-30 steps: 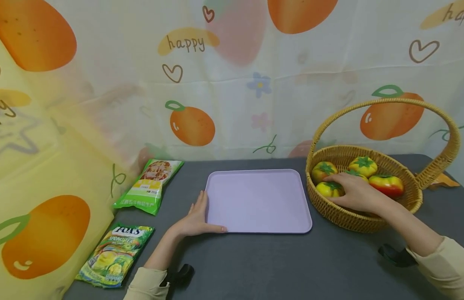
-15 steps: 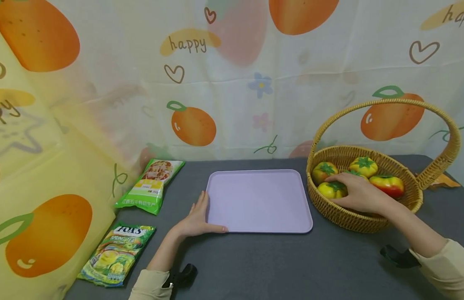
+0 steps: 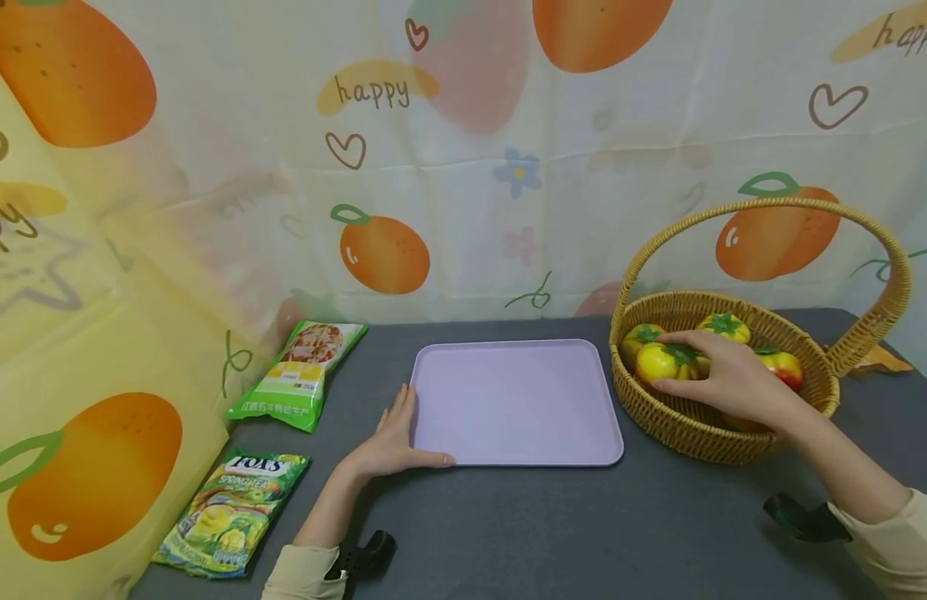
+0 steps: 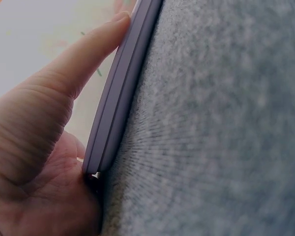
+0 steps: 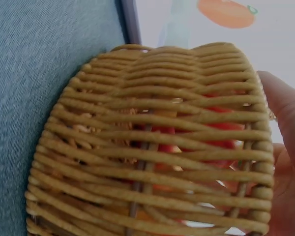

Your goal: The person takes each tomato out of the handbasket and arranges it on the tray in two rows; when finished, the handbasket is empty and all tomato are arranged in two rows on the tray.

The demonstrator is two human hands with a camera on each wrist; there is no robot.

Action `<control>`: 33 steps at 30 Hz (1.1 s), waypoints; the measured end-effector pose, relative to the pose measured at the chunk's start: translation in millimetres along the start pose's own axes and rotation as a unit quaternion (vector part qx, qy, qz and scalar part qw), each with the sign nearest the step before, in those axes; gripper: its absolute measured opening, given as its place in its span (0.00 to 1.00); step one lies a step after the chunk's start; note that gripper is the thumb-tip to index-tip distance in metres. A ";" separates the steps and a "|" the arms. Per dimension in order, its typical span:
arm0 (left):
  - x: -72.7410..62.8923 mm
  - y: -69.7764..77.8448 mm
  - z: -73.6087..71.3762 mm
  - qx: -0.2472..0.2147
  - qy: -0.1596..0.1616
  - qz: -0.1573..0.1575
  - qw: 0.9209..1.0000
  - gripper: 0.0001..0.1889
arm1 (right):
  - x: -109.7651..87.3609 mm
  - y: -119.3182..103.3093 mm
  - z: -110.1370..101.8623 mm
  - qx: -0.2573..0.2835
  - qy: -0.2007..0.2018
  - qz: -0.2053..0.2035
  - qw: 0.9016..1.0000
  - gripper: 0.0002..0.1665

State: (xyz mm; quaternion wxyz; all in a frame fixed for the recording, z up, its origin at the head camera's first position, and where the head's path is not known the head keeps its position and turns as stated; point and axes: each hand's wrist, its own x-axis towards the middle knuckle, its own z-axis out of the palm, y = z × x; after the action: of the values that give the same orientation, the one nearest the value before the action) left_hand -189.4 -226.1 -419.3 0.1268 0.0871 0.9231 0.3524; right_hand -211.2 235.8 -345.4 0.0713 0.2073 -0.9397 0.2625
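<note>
A pale purple tray (image 3: 518,404) lies flat on the dark table. My left hand (image 3: 388,437) rests around its near left corner, fingers fairly straight along the left side and thumb on the front rim. In the left wrist view, the thumb (image 4: 88,54) touches the tray's rim (image 4: 115,98). On the right stands a woven basket (image 3: 704,446) with several yellow and red tomatoes. My right hand (image 3: 734,379) reaches inside it and holds a yellow tomato (image 3: 662,364) between thumb and fingers. The basket's weave (image 5: 152,137) hides most of the contents in the right wrist view.
A green-and-white food packet (image 3: 302,371) and a green candy bag (image 3: 231,512) lie at the left. The basket's tall handle (image 3: 764,202) arches above the right hand. An orange-brown object (image 3: 879,361) lies behind the basket. A printed cloth (image 3: 463,208) hangs at the back.
My right hand has raised the yellow tomato slightly within the basket and shifted a little to the right. My left hand has stayed at the tray corner.
</note>
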 end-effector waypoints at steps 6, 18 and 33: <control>0.8 -3.3 0.4 -0.007 0.004 0.001 1.000 0.72 | 0.9 -7.9 -0.1 0.019 0.022 0.017 0.999 0.41; 1.1 -5.8 0.7 -0.005 0.009 0.003 1.000 0.72 | 10.8 -39.1 1.9 0.055 0.041 0.025 0.997 0.41; 1.1 -4.2 2.8 0.005 0.012 0.024 1.000 0.70 | 37.4 -68.9 27.6 0.081 0.003 -0.012 0.997 0.39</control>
State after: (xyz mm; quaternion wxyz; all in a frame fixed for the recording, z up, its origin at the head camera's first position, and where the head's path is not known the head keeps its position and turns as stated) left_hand -190.0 -227.2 -424.4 0.1068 0.1052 0.9241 0.3515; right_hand -216.3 154.7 -327.9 0.0606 0.2227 -0.9126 0.3375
